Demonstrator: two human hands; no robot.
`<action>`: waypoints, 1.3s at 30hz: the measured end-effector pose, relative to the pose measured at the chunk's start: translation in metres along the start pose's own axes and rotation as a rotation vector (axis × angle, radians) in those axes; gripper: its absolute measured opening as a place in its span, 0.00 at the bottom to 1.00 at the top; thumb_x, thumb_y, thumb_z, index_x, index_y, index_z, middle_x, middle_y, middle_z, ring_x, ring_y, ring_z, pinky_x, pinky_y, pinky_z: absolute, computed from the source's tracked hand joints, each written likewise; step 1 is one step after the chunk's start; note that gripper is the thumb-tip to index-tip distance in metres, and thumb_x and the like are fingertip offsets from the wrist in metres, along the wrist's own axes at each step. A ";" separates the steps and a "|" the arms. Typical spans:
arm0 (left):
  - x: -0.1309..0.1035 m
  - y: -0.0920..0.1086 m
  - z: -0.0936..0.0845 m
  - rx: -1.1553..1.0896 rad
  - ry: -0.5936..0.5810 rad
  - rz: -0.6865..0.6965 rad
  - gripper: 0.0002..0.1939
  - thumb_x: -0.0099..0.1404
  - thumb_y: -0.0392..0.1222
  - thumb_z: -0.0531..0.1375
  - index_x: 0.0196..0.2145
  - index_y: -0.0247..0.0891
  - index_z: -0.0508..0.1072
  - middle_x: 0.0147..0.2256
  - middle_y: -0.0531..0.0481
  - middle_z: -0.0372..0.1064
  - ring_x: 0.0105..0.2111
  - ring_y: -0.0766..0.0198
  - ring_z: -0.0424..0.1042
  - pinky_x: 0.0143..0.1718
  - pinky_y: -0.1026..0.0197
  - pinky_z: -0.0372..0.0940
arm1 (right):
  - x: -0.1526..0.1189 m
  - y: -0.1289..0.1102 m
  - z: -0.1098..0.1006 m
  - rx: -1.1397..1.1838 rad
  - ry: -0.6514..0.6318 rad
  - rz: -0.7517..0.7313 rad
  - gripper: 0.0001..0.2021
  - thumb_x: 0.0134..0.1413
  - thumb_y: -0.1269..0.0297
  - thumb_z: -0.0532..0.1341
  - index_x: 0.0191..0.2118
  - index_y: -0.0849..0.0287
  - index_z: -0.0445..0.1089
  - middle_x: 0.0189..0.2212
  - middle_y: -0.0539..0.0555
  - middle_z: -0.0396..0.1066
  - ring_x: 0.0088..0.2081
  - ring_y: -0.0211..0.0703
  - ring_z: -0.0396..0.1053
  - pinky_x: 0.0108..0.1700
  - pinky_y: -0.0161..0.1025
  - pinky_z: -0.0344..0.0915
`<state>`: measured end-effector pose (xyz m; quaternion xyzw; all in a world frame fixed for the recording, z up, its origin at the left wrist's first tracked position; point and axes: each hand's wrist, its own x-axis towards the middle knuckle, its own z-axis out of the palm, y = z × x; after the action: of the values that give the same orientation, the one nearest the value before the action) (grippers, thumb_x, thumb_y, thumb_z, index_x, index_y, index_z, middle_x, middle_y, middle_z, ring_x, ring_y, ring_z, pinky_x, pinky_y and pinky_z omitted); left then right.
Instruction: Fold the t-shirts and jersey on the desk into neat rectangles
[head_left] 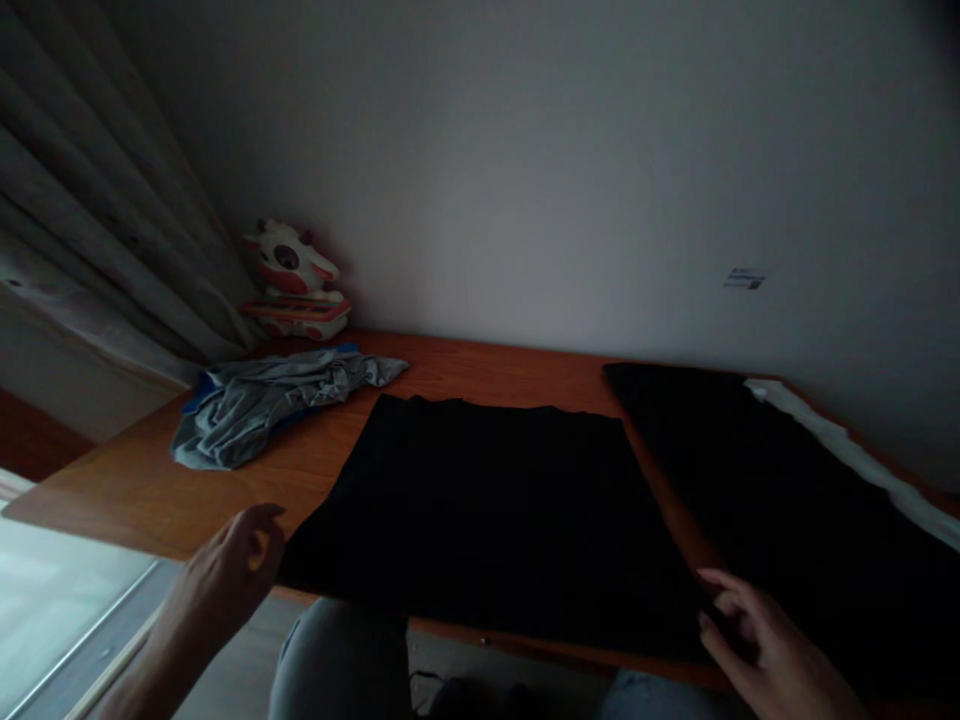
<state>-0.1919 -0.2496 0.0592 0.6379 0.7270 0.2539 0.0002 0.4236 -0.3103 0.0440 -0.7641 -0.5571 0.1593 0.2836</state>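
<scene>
My left hand curls at the near left corner of the black cloth; my right hand has thumb and finger parted at the near right. I can't tell whether either grips it. The cloth lies spread along the front edge of the table. Bare wood opens leftward; rightward, a narrow strip separates a second black cloth. Beyond: a crumpled grey garment, a cow toy, and a wall sticker, its print illegible.
</scene>
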 end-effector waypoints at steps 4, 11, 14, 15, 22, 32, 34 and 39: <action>0.016 0.066 0.003 -0.003 0.060 0.302 0.19 0.72 0.53 0.49 0.47 0.44 0.75 0.48 0.41 0.77 0.48 0.48 0.76 0.53 0.47 0.70 | 0.018 -0.057 0.008 -0.093 0.109 -0.288 0.24 0.57 0.40 0.57 0.48 0.52 0.74 0.52 0.62 0.74 0.54 0.59 0.71 0.59 0.56 0.66; 0.045 0.172 0.101 0.012 -0.263 0.583 0.33 0.75 0.58 0.49 0.70 0.39 0.58 0.72 0.37 0.48 0.71 0.43 0.52 0.67 0.40 0.56 | 0.074 -0.160 0.099 -0.219 -0.155 -0.563 0.27 0.70 0.51 0.49 0.67 0.58 0.63 0.72 0.63 0.53 0.71 0.58 0.52 0.69 0.57 0.51; 0.071 0.165 0.129 0.083 -0.295 0.524 0.34 0.75 0.60 0.49 0.70 0.37 0.59 0.71 0.35 0.50 0.71 0.45 0.50 0.70 0.40 0.49 | 0.095 -0.158 0.123 -0.366 -0.193 -0.439 0.31 0.70 0.47 0.49 0.71 0.58 0.58 0.74 0.63 0.46 0.74 0.57 0.44 0.71 0.60 0.42; 0.081 0.158 0.132 0.100 -0.295 0.507 0.34 0.75 0.60 0.49 0.70 0.37 0.60 0.71 0.36 0.50 0.71 0.46 0.50 0.70 0.41 0.48 | 0.101 -0.153 0.125 -0.399 -0.191 -0.397 0.32 0.70 0.45 0.48 0.71 0.58 0.57 0.74 0.63 0.47 0.74 0.56 0.43 0.72 0.59 0.40; 0.135 0.115 0.125 0.213 -0.323 0.256 0.36 0.74 0.56 0.48 0.70 0.29 0.58 0.71 0.32 0.49 0.71 0.45 0.50 0.70 0.41 0.49 | 0.138 -0.120 0.116 -0.491 -0.151 -0.241 0.35 0.70 0.42 0.47 0.72 0.58 0.55 0.74 0.64 0.44 0.74 0.56 0.43 0.71 0.58 0.41; 0.145 0.136 0.146 0.171 -0.232 0.051 0.34 0.73 0.53 0.45 0.67 0.27 0.62 0.70 0.32 0.51 0.71 0.44 0.51 0.69 0.34 0.46 | 0.154 -0.120 0.120 -0.457 -0.033 -0.039 0.35 0.70 0.45 0.45 0.73 0.63 0.53 0.73 0.66 0.49 0.74 0.59 0.44 0.71 0.57 0.41; 0.148 0.131 0.146 0.144 -0.209 0.058 0.33 0.73 0.52 0.45 0.66 0.29 0.65 0.69 0.33 0.54 0.70 0.44 0.54 0.69 0.34 0.48 | 0.154 -0.119 0.120 -0.448 -0.039 -0.039 0.34 0.71 0.48 0.44 0.73 0.64 0.53 0.73 0.66 0.49 0.73 0.58 0.44 0.71 0.56 0.40; 0.150 0.128 0.143 0.141 -0.177 0.087 0.32 0.71 0.51 0.46 0.63 0.28 0.69 0.67 0.33 0.59 0.68 0.43 0.58 0.68 0.34 0.52 | 0.152 -0.121 0.116 -0.412 -0.050 -0.044 0.33 0.71 0.50 0.46 0.72 0.64 0.54 0.73 0.68 0.47 0.74 0.59 0.44 0.71 0.56 0.39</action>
<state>-0.0547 -0.0505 0.0307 0.6872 0.7118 0.1446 0.0088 0.3164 -0.1106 0.0376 -0.7894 -0.6013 0.0544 0.1108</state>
